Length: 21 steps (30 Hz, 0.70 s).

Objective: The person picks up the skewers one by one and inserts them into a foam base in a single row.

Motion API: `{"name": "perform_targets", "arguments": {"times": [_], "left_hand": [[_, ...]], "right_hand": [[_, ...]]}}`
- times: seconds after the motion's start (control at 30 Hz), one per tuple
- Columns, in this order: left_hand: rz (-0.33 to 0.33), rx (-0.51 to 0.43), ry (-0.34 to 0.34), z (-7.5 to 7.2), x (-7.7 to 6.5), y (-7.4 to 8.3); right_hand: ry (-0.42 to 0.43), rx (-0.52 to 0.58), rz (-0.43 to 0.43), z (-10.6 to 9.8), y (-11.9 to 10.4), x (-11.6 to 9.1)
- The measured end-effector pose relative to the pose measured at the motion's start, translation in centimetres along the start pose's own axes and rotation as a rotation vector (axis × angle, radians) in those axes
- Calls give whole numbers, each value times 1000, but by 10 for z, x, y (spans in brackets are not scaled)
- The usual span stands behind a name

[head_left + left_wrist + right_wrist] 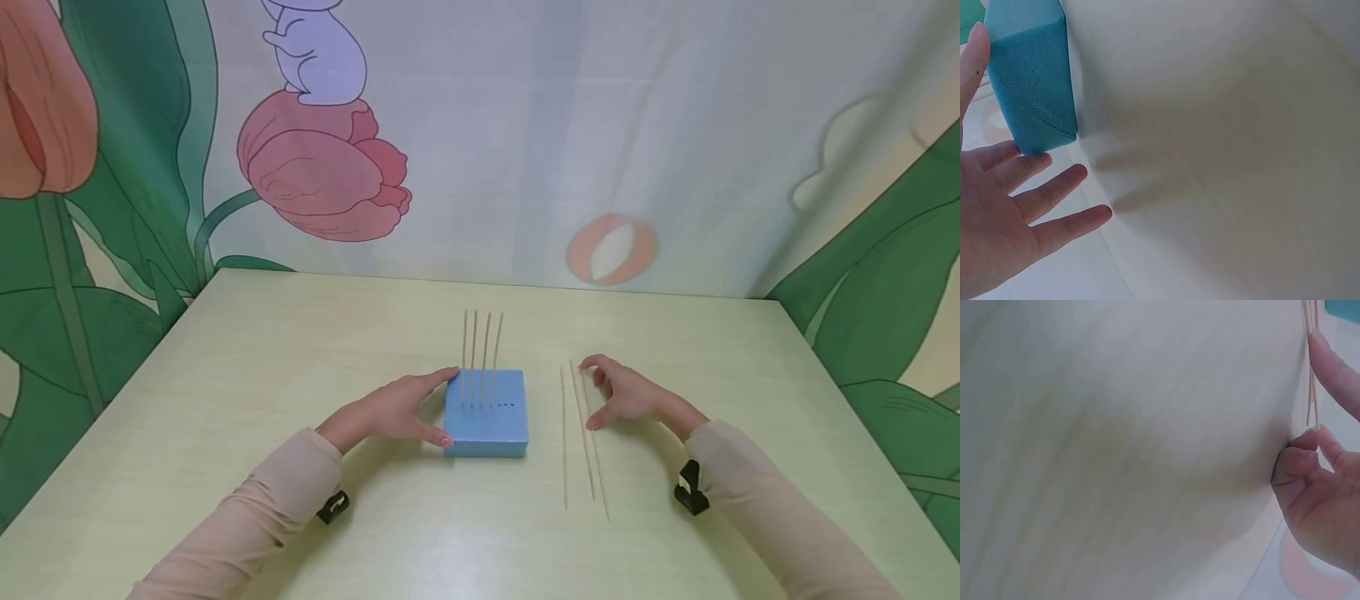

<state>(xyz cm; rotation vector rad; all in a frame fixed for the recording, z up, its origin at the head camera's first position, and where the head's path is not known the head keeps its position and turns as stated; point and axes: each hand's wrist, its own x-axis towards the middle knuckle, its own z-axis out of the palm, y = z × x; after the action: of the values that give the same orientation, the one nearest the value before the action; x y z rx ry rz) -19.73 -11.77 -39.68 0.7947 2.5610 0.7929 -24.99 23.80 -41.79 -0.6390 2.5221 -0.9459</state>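
A blue block (pixel 487 427) lies on the table with several thin wooden sticks (pixel 486 358) upright in its row of holes. My left hand (pixel 401 406) holds the block's left side, thumb at the near corner and index finger at the far one. In the left wrist view, the other fingers spread beside the block (pixel 1032 81). Right of the block lie three loose sticks, the leftmost stick (pixel 564 437) apart from the others. My right hand (pixel 630 396) touches the right-hand sticks (pixel 602 483), thumb and index finger well apart, its other fingers curled.
Small dark holes (pixel 506 405) continue the row to the right of the upright sticks. The pale wooden table (pixel 337 325) reaches back to a printed curtain (pixel 495 150). A black wrist band (pixel 691 488) shows under the right sleeve.
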Motion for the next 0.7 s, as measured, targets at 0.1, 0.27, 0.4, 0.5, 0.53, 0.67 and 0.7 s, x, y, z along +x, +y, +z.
{"name": "perform_targets", "arguments": {"times": [0.1, 0.27, 0.4, 0.5, 0.53, 0.67, 0.7], "left_hand": [[1, 1, -3, 0, 0, -1], [10, 4, -8, 0, 1, -2], [11, 4, -8, 0, 1, -2], [6, 6, -6, 0, 1, -1], [5, 8, -5, -1, 1, -1], [5, 11, -4, -2, 0, 1], [7, 13, -3, -2, 0, 1]], "right_hand": [[-14, 111, 0, -3, 1, -1], [-46, 406, 12, -9, 7, -6], [-24, 537, -1, -10, 7, -10], [27, 573, -25, -10, 2, -13], [45, 576, -36, -11, 0, -14], [116, 574, -74, -12, -13, -18], [133, 576, -85, -12, -17, -18]]}}
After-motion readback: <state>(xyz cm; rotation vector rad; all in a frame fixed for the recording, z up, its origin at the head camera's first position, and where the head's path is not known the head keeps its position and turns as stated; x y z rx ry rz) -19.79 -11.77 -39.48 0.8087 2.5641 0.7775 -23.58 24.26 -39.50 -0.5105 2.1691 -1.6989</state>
